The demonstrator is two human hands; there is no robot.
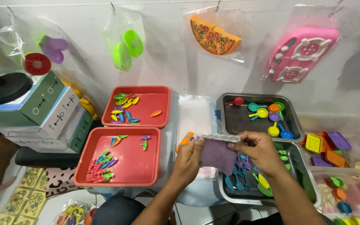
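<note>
My left hand (188,160) and my right hand (258,152) both pinch the top edge of a clear plastic bag (218,155) with a purple toy piece inside it, holding it above the near metal tray (303,177). An orange toy piece (185,139) peeks out just behind my left thumb. Under the bag lie small blue, green and yellow toy utensils (246,181).
The far metal tray (230,118) holds coloured toy pans and spoons. Two red trays (163,106) (148,156) at left hold small toy carrots and leaves. Clear bags (194,114) lie between. Boxes (55,116) stand left; toy packs hang on the wall; tubs of toy pieces (334,146) sit right.
</note>
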